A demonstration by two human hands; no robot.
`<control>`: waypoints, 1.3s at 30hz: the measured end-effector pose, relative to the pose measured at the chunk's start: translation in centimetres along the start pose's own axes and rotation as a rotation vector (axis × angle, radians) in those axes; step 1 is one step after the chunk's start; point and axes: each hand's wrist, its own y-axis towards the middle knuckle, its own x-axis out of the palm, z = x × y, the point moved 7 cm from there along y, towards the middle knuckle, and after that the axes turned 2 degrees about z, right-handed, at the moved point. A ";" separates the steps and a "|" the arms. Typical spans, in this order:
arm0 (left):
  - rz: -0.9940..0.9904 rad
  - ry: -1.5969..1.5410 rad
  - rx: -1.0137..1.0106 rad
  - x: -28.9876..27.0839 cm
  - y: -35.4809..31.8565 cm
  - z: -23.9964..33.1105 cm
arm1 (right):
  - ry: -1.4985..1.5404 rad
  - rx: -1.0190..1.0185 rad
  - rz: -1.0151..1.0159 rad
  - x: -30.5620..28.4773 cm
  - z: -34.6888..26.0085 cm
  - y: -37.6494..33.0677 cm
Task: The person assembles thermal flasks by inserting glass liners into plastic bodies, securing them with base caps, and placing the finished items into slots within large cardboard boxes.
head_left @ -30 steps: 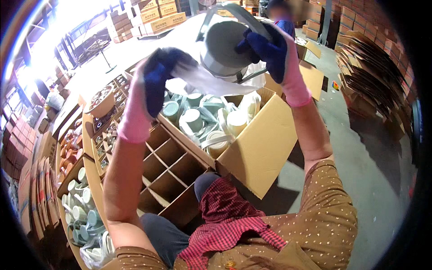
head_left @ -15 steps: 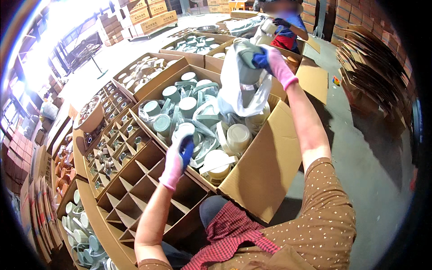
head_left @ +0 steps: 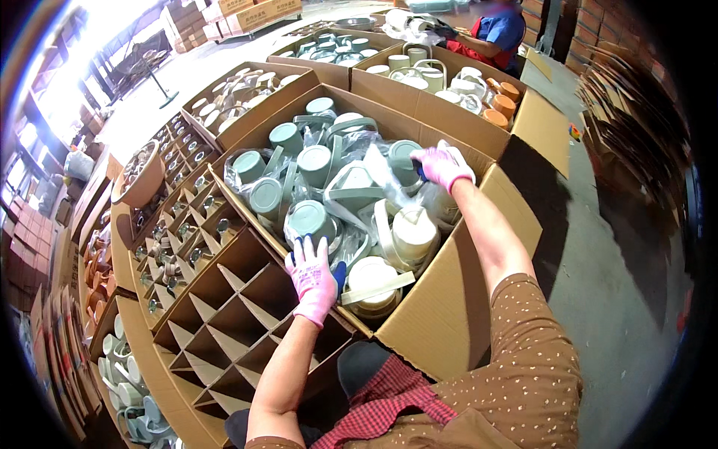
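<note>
Several lidded thermal jugs stand in a large open carton point(head_left: 247, 196), wrapped in clear plastic bags. A pale green jug point(head_left: 313, 166) stands among the green ones in the middle; a cream jug point(head_left: 413, 233) is nearer the right side. My left hand point(head_left: 313, 277), in a pink and blue glove, is open at the carton's near edge, fingers spread beside a green lid point(head_left: 307, 218). At the carton's right side my right hand point(head_left: 446, 166), gloved alike, is closed next to another green jug point(head_left: 404, 159) and a plastic bag point(head_left: 383, 173). Its fingers are partly hidden, so its hold is unclear.
A carton with cardboard dividers point(head_left: 247, 307) lies to the near left. Other cartons of jugs point(head_left: 247, 101) stand behind, one with orange lids point(head_left: 496, 118). A co-worker point(head_left: 493, 37) is at the far right. Flattened cardboard point(head_left: 621, 123) leans in a stack along the right.
My right hand has come down from above the carton, where it held a bagged green jug up, to the carton's right side. My left hand has turned and spread its fingers.
</note>
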 end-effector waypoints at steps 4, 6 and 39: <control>-0.100 0.009 0.014 0.1 -0.1 0.1 | 0.120 -0.172 0.278 2.3 1.0 -1.7; -0.107 -0.016 0.022 0.1 0.0 0.2 | 0.247 0.111 0.464 0.7 5.9 -2.4; 0.114 -0.636 -0.266 -4.3 -26.8 -8.2 | 0.441 0.170 0.234 5.0 -14.7 -12.3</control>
